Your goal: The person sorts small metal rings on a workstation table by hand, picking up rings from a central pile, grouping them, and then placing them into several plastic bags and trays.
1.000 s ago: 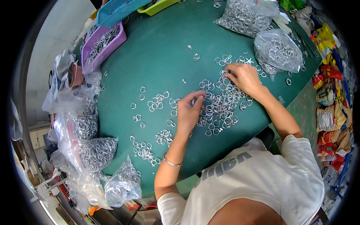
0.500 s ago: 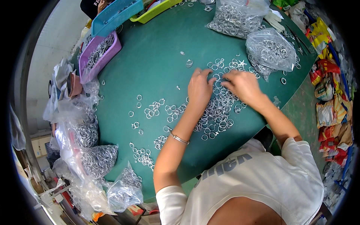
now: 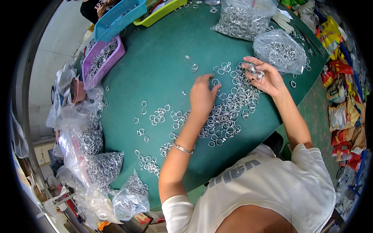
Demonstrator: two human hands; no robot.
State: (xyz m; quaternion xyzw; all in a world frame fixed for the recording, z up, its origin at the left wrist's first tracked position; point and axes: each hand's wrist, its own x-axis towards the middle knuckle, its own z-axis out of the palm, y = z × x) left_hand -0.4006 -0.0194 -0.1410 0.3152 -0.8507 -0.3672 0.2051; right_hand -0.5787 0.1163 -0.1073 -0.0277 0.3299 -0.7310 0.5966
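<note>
A loose pile of silver metal rings spreads over the green table in front of me. My left hand rests at the pile's far left edge, thumb and fingers apart, with a single ring on the table between their tips. My right hand is raised over the pile's right side, palm turned up and fingers curled around a small cluster of silver rings. Smaller groups of rings lie left of my left forearm.
Clear bags of rings stand at the far right, far back and left edge. Purple, blue and lime baskets sit far left. Another person's hand shows behind them.
My right hand has lifted away from the pile's middle toward the right and turned palm up, with rings now showing in it. My left hand has shifted slightly left and nearer.
</note>
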